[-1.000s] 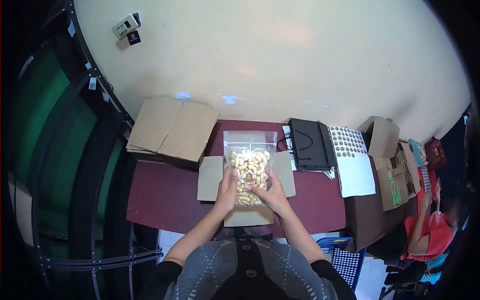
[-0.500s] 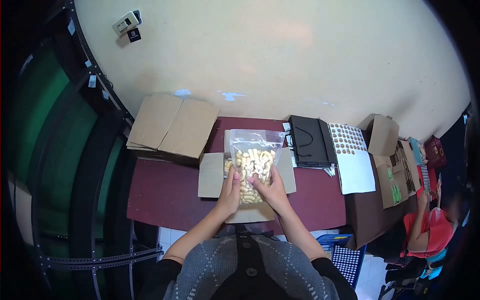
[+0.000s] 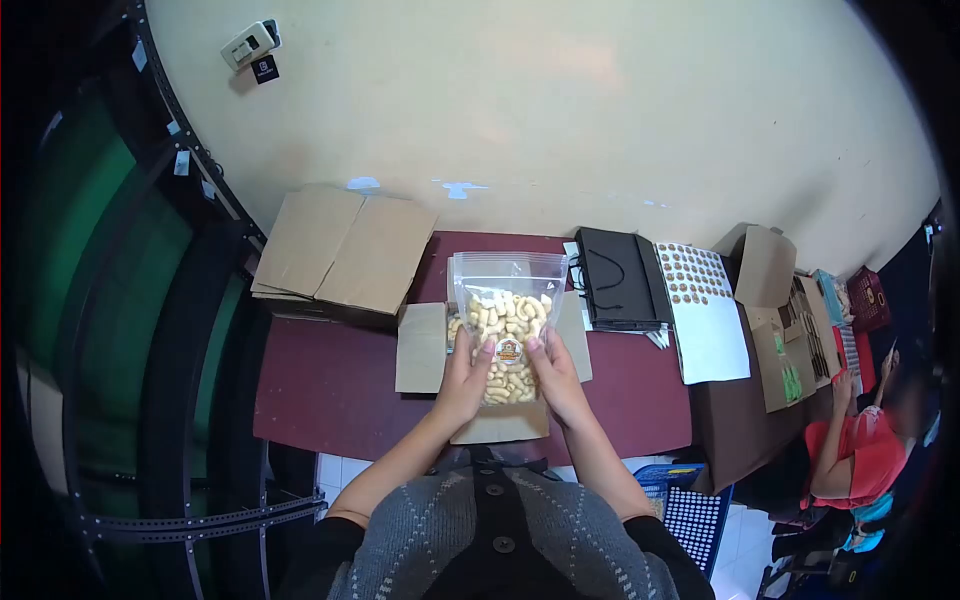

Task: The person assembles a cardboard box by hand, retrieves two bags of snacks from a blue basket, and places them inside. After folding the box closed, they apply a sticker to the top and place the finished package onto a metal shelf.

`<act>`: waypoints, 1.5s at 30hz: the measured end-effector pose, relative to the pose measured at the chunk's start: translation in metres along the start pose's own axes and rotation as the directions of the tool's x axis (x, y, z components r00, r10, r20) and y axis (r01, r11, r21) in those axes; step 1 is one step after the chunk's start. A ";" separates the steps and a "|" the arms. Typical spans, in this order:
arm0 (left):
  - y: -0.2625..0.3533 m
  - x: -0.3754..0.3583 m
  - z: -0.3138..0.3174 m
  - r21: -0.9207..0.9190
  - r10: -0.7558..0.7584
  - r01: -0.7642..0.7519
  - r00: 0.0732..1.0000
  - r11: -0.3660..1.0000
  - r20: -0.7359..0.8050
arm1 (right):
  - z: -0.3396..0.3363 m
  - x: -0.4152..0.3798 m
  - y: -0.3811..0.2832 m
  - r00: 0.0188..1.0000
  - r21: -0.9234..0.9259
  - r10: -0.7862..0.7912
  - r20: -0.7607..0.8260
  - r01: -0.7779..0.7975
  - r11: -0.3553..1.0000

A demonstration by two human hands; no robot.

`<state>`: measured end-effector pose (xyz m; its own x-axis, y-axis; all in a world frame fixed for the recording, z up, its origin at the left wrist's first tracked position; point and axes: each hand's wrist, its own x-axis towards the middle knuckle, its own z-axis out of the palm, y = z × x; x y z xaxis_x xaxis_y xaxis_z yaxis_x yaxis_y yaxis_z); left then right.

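A clear zip-lock bag of pale, curved snack pieces (image 3: 515,312) is held upright in front of me, a round sticker on its front. My left hand (image 3: 467,378) grips its left edge, thumb on the front face. On the opposite edge, my right hand (image 3: 558,378) is closed the same way, its thumb beside the sticker. Behind and below the bag lies a cardboard box (image 3: 421,350) with its flaps spread out. The bag hides most of the box's inside; a bit of the contents shows at the left.
Flattened cardboard boxes (image 3: 345,245) are stacked at the table's left. To the right lie black paper bags (image 3: 622,280), a sheet of round stickers (image 3: 705,315) and a carton with green items (image 3: 785,365). A blue crate (image 3: 700,525) stands below. A person in red (image 3: 858,450) works at far right.
My right thumb has moved off the sticker toward the bag's right edge, so the sticker now shows fully. The bag has shifted slightly up and left.
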<state>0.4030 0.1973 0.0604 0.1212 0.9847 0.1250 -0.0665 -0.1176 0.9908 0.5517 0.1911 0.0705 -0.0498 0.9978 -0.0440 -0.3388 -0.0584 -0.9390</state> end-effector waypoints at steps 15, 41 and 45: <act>0.006 -0.004 -0.005 0.026 -0.003 0.000 0.991 1.000 0.135 | 0.001 0.002 -0.012 0.997 -0.069 0.068 0.024 -0.066 0.995; -0.002 -0.005 -0.007 0.142 0.064 -0.095 0.976 0.985 0.209 | 0.004 -0.002 -0.025 0.982 0.058 0.185 -0.031 -0.183 0.981; 0.000 -0.002 -0.005 -0.016 -0.018 0.021 0.984 1.000 0.179 | 0.006 -0.006 -0.029 0.984 -0.031 0.178 -0.017 -0.178 0.983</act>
<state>0.3981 0.1957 0.0604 0.2981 0.9477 0.1144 -0.0794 -0.0948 0.9923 0.5561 0.1865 0.1006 -0.0931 0.9719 -0.2162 -0.2948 -0.2344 -0.9264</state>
